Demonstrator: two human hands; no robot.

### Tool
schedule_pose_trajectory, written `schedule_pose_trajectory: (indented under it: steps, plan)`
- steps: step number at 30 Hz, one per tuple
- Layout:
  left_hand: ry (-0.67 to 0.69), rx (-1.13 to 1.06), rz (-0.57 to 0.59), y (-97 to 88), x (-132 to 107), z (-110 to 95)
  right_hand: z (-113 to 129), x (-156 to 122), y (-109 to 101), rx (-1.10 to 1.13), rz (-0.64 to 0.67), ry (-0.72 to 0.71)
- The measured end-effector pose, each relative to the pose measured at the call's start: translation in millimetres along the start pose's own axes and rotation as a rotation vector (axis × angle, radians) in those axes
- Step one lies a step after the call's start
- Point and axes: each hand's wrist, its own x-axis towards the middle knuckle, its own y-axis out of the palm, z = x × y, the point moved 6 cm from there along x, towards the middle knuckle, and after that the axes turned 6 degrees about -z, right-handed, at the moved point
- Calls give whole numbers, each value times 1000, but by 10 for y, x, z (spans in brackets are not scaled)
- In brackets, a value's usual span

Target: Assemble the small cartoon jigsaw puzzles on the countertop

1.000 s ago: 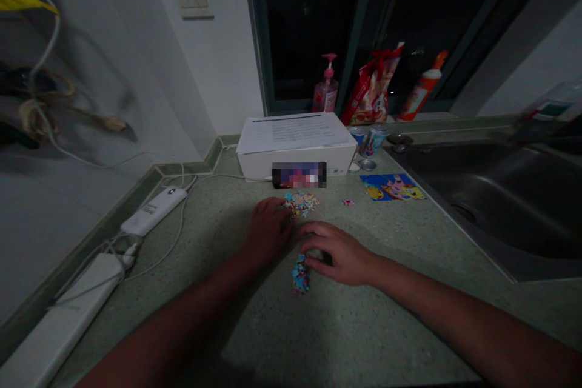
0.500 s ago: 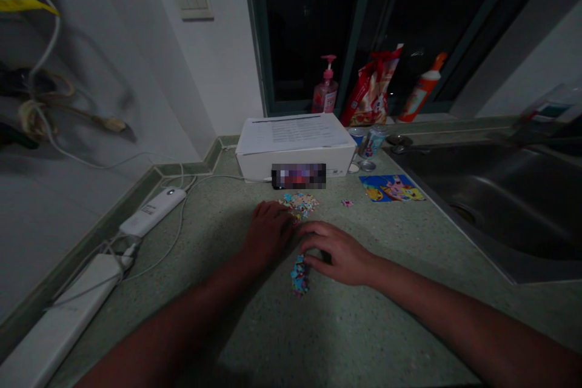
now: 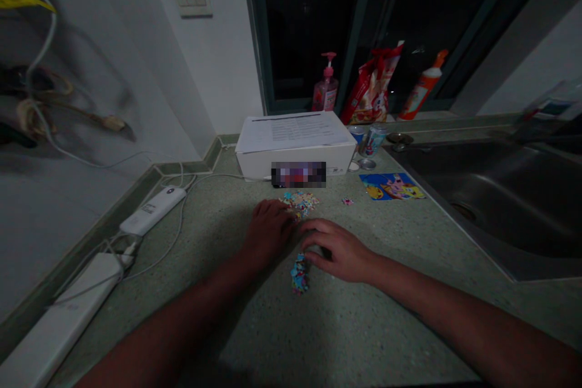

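Note:
My left hand (image 3: 269,233) rests on the speckled green counter (image 3: 364,327), its fingertips at the edge of a scattered pile of multicoloured jigsaw pieces (image 3: 300,201). My right hand (image 3: 339,250) arches just beside a narrow heap of mostly blue jigsaw pieces (image 3: 299,274), its fingertips at the heap's top. Nothing held shows in either hand, and the curled fingers hide their insides. A single loose piece (image 3: 347,200) lies to the right. Past it lies a cartoon picture card (image 3: 391,187).
A white box topped with printed paper (image 3: 295,132) and a pixelated object (image 3: 298,174) stand ahead. Behind are a pump bottle (image 3: 326,90) and a red bag (image 3: 370,85). A steel sink (image 3: 482,200) lies right. A power strip (image 3: 59,321) and white adapter (image 3: 153,211) with cables lie left.
The view has shifted very slightly. Both hands stay almost where they were, and the jigsaw pieces show no clear movement.

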Motion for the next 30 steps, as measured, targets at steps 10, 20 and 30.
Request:
schedule_pose_trajectory:
  steps: [10,20,30]
  plan:
    - [-26,-55,-12,-12,1,9,-34,-6,-2,-28,-8,21]
    - [-23,-40,1,10,8,7,-22,11,-12,-29,-14,19]
    - [10,-95,-47,-33,-20,-2,-57,0,-18,-45,-44,22]
